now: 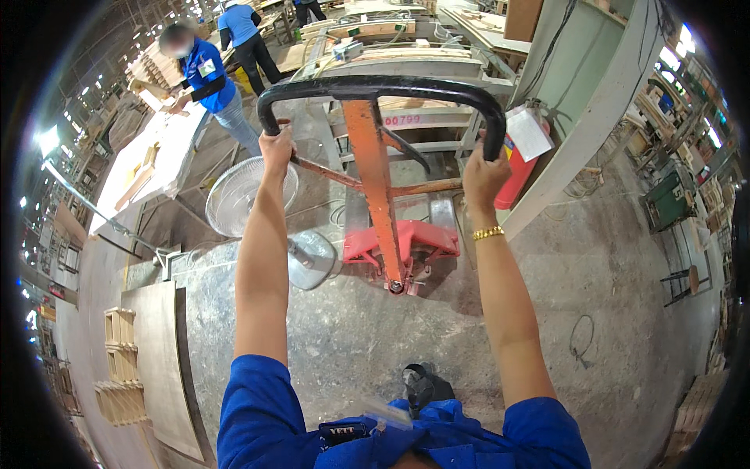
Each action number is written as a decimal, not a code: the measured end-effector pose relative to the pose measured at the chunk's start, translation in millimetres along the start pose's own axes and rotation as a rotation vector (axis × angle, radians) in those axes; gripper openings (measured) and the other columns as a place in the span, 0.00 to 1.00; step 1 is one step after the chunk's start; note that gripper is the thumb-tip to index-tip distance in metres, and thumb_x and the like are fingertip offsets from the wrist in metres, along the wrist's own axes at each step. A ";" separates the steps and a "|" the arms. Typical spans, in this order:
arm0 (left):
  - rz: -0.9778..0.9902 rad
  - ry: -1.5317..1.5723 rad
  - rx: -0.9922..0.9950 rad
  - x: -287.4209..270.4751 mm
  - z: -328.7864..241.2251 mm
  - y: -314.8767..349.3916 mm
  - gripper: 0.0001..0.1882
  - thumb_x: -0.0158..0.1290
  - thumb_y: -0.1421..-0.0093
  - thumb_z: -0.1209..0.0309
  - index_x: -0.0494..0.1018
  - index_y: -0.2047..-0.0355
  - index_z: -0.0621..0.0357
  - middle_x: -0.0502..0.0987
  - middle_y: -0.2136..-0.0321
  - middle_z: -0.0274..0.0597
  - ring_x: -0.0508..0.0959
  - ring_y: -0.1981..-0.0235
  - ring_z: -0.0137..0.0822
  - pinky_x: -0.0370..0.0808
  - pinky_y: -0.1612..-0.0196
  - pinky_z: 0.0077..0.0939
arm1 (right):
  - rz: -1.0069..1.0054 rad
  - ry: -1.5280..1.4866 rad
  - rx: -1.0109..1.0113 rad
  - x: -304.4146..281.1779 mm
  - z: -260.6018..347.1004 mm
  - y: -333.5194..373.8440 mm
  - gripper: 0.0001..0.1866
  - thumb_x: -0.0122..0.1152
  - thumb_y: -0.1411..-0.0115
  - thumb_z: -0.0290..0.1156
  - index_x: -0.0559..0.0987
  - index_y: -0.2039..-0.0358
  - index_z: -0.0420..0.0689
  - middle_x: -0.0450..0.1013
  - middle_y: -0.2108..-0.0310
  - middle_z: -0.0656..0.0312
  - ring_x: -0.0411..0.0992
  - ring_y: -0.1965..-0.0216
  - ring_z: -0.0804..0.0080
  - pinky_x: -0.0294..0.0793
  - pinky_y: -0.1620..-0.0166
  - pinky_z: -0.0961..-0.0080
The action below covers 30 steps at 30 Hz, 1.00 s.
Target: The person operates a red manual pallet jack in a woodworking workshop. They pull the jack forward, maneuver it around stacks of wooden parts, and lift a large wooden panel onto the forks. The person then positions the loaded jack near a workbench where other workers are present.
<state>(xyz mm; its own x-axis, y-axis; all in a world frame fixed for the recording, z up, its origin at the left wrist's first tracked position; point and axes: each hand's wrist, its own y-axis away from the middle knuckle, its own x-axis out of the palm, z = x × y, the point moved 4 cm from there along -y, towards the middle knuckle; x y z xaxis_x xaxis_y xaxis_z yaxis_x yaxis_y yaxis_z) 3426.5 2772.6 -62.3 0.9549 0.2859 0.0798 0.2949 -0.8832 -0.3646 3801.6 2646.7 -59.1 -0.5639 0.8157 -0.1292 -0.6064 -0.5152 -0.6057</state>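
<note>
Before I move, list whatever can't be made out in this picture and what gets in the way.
All in the head view:
Middle of the fan: hidden by the left forearm.
Upper part of the red cylinder: covered by the white sheet.
Part of the right grip: behind the black handle.
Upper body of the rearmost person: cut off by the top edge.

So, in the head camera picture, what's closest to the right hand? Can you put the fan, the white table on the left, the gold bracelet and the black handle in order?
1. Black handle: gripped in the right hand.
2. Gold bracelet: worn just behind that hand.
3. Fan: over on the left.
4. White table: even farther left, past the fan.
</note>
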 end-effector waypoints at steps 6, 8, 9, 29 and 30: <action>-0.138 -0.194 0.032 45.0 41.8 -64.1 0.07 0.54 0.46 0.73 0.76 0.69 0.65 0.72 0.81 0.32 0.69 0.81 0.22 0.66 0.79 0.20 | -0.077 0.149 -0.093 64.0 -49.0 -90.1 0.17 0.58 0.43 0.37 0.76 0.74 0.33 0.73 0.77 0.42 0.73 0.70 0.44 0.67 0.67 0.57; -0.131 -0.040 0.022 57.8 63.7 -88.5 0.07 0.56 0.48 0.73 0.75 0.71 0.65 0.73 0.80 0.30 0.68 0.79 0.21 0.66 0.77 0.19 | -0.180 0.213 -0.187 91.7 -63.2 -118.2 0.21 0.59 0.44 0.43 0.77 0.77 0.33 0.73 0.77 0.40 0.73 0.70 0.45 0.67 0.67 0.58; -0.111 -0.048 -0.006 65.3 73.5 -102.9 0.07 0.57 0.49 0.74 0.75 0.73 0.65 0.72 0.81 0.29 0.68 0.80 0.20 0.66 0.79 0.19 | -0.125 0.200 -0.017 105.2 -79.1 -133.0 0.18 0.59 0.45 0.39 0.78 0.75 0.33 0.75 0.76 0.43 0.74 0.70 0.47 0.69 0.66 0.60; -0.163 -0.316 0.092 191.2 178.5 -350.7 0.14 0.54 0.45 0.69 0.72 0.62 0.66 0.76 0.72 0.55 0.77 0.68 0.45 0.72 0.63 0.36 | -0.236 0.119 -0.207 312.9 -178.4 -304.2 0.10 0.51 0.53 0.25 0.78 0.74 0.32 0.75 0.76 0.44 0.75 0.71 0.48 0.71 0.64 0.60; -0.173 -0.288 0.150 197.8 182.3 -363.3 0.11 0.55 0.47 0.70 0.73 0.66 0.65 0.74 0.76 0.48 0.74 0.73 0.37 0.69 0.69 0.31 | -0.261 0.112 -0.184 320.6 -186.2 -317.4 0.10 0.52 0.53 0.25 0.77 0.74 0.32 0.75 0.77 0.44 0.75 0.71 0.48 0.71 0.64 0.60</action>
<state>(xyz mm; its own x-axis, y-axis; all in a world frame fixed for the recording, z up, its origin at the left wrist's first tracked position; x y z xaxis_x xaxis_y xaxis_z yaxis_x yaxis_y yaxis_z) 3502.0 3217.7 -83.2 0.8363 0.5382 -0.1048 0.4226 -0.7544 -0.5023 3917.7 3120.7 -54.5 -0.3315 0.9430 -0.0307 -0.6049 -0.2374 -0.7601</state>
